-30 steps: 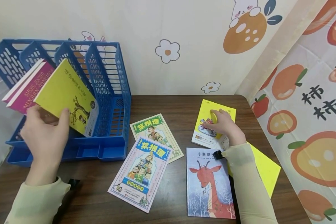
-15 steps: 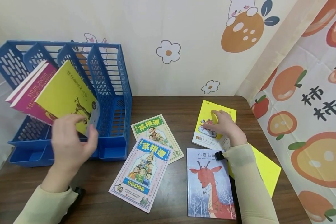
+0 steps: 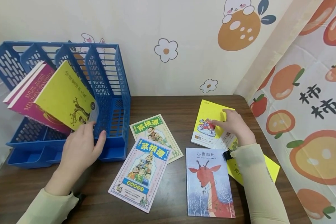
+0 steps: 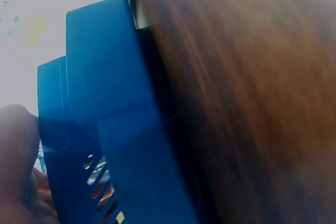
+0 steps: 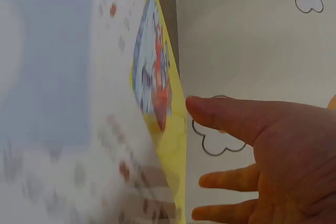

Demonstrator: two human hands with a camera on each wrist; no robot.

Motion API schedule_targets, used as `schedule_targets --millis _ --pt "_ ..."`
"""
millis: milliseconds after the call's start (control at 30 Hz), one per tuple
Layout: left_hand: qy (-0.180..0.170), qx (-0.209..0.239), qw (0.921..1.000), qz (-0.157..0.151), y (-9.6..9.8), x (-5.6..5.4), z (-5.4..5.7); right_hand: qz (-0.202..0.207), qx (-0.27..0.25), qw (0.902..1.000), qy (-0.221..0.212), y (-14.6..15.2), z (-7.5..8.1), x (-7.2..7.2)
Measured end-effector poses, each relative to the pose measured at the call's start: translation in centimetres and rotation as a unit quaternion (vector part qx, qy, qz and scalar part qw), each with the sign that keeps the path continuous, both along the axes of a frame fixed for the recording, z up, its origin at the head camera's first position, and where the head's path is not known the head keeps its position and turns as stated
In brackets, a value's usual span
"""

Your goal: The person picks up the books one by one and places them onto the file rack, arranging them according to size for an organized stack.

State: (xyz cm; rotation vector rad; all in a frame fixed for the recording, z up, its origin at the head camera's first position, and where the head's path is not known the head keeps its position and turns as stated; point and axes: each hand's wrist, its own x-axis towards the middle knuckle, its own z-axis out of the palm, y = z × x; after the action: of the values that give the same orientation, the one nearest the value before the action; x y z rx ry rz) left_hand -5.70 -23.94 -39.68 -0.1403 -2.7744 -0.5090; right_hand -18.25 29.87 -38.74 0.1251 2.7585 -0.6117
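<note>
In the head view my left hand is at the front of the blue file rack, by the lower edge of a yellow book. That book leans in the rack beside magenta books. The left fingers look loosely bent, and whether they touch the book cannot be told. On the right, my right hand hovers over or rests on another yellow book lying flat. In the right wrist view its thumb and fingers are extended, gripping nothing.
A deer-covered book lies at front centre-right. Beneath the right sleeve, a further yellow book is partly hidden. Left of centre, a blue-titled booklet overlaps a green-titled one. A patterned curtain hangs behind the table.
My left hand has let go of the yellow book in the rack and moved right and down to the rack's front. My right hand has shifted slightly right over the flat yellow book.
</note>
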Motion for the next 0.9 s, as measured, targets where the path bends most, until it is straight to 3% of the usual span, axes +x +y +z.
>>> schedule_targets --millis 167,467,733,900 --pt "-0.029 -0.023 0.9993 -0.007 0.1 0.0 0.3 -0.026 0.016 0.9992 -0.026 2.0 0.5 -0.1" --pt "-0.034 -0.049 0.9981 -0.018 0.0 0.0 0.1 -0.017 0.058 0.9971 -0.046 4.5 0.1 -1.3" --pt "-0.033 -0.052 0.9979 -0.023 -0.2 0.0 0.1 -0.022 0.078 0.9953 -0.053 3.0 -0.1 -2.1" --pt "-0.031 -0.051 0.9979 -0.026 -0.2 0.0 0.0 -0.042 0.061 0.9957 -0.056 1.7 0.1 -2.6"
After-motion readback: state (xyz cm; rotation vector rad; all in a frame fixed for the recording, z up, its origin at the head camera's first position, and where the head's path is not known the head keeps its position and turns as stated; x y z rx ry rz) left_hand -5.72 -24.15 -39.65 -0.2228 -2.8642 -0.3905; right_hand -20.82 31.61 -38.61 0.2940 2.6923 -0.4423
